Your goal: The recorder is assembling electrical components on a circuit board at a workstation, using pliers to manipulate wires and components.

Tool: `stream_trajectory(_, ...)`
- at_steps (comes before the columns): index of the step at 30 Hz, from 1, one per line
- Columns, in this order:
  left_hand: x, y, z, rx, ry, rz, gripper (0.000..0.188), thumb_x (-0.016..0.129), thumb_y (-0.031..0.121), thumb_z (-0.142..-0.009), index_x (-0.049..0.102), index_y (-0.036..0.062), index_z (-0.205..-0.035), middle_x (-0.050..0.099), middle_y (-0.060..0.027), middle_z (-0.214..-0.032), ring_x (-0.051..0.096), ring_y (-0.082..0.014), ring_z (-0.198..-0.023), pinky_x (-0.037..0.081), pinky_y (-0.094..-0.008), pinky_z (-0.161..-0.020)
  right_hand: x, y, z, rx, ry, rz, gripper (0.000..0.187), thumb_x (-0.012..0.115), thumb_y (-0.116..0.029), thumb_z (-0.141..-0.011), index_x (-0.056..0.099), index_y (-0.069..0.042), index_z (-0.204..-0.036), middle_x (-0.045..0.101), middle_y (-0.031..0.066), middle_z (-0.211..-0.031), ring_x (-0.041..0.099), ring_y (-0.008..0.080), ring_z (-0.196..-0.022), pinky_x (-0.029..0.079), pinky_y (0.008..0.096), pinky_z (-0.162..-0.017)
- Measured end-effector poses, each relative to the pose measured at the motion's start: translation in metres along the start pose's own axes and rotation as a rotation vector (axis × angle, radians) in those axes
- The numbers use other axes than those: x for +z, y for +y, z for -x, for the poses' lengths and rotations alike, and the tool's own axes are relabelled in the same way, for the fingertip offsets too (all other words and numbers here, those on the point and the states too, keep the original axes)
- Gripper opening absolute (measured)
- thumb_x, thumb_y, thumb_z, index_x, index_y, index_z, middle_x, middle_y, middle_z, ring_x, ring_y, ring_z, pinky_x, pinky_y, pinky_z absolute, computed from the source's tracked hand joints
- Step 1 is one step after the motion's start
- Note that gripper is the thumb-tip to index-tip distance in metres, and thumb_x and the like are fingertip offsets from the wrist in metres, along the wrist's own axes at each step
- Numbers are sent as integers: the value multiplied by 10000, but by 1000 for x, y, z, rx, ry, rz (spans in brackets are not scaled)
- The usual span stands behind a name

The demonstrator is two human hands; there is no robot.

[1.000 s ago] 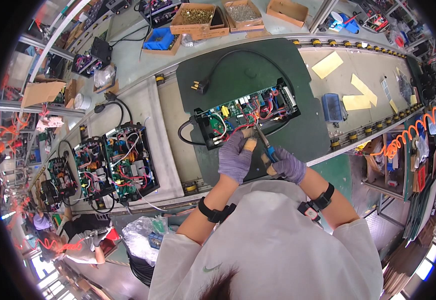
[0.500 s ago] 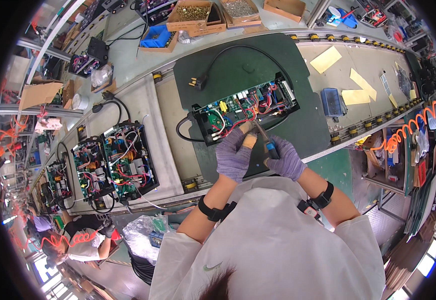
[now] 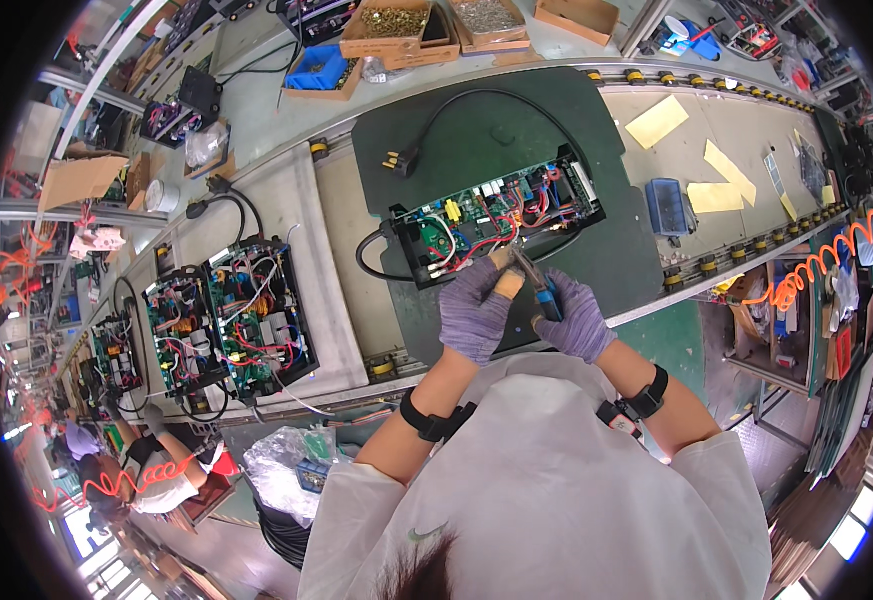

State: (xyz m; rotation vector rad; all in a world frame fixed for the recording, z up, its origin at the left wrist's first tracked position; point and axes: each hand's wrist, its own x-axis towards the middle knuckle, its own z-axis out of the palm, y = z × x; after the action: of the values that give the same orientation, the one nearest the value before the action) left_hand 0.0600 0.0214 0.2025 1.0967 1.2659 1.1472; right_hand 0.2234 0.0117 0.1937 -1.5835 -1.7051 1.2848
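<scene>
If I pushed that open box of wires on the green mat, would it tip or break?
The box probably wouldn't tip, because it lies low and long on the mat. It may be fragile, since its parts are uncovered. The cord looks bendy, curving smoothly, so it might trail along.

A bright workshop curves around the wide fisheye view. A long counter [image 3: 736, 115], edged with rows of yellow-and-black rollers [image 3: 708, 263], crosses from left to right. Behind it runs a second, pale grey counter [image 3: 261, 110], with silver metal posts [image 3: 648, 28] rising near it. To the right, an open shelf unit [image 3: 768, 374] stands over a floor [image 3: 672, 352] that is green here. White light glares through windows in both lower corners, at left [image 3: 86, 535] and right [image 3: 849, 537].
</scene>
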Motion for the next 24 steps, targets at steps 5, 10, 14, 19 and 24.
stream_trajectory(5,1,-1,2,-11,8,71,305,642,99,-819,589,-13,-1098,635,-62,-967,582,-112,-859,467,-234,-769,0,-4,0,-1,15,26,454,671,-143,-619,512,-25,-1027,549,127,-703,543,253,-598,473,334,-593)
stream_trajectory(10,2,4,2,-12,35,99,323,649,90,-813,575,-15,-1109,631,-74,-994,590,-125,-889,473,-243,-791,2,-2,-1,14,10,-7,447,670,-139,-620,506,-19,-1017,544,127,-701,535,256,-592,471,334,-588)
stream_trajectory(14,1,7,2,24,76,55,290,636,102,-822,586,-13,-1084,630,-87,-997,593,-133,-912,466,-250,-814,2,-2,0,-20,13,2,416,663,-103,-631,505,-25,-1008,533,90,-703,513,194,-603,462,314,-585)
stream_trajectory(19,2,10,2,-16,62,146,313,645,90,-814,574,-10,-1101,622,-83,-1011,598,-142,-937,467,-249,-821,2,4,1,39,34,-112,461,675,-125,-617,500,-12,-1028,532,101,-698,509,203,-589,467,324,-587)
stream_trajectory(24,-2,7,2,14,63,91,283,652,87,-807,600,9,-1074,634,-73,-974,598,-132,-912,466,-249,-805,-2,0,3,4,-31,-5,476,680,-121,-611,501,-7,-1037,529,114,-714,504,194,-599,466,319,-595)
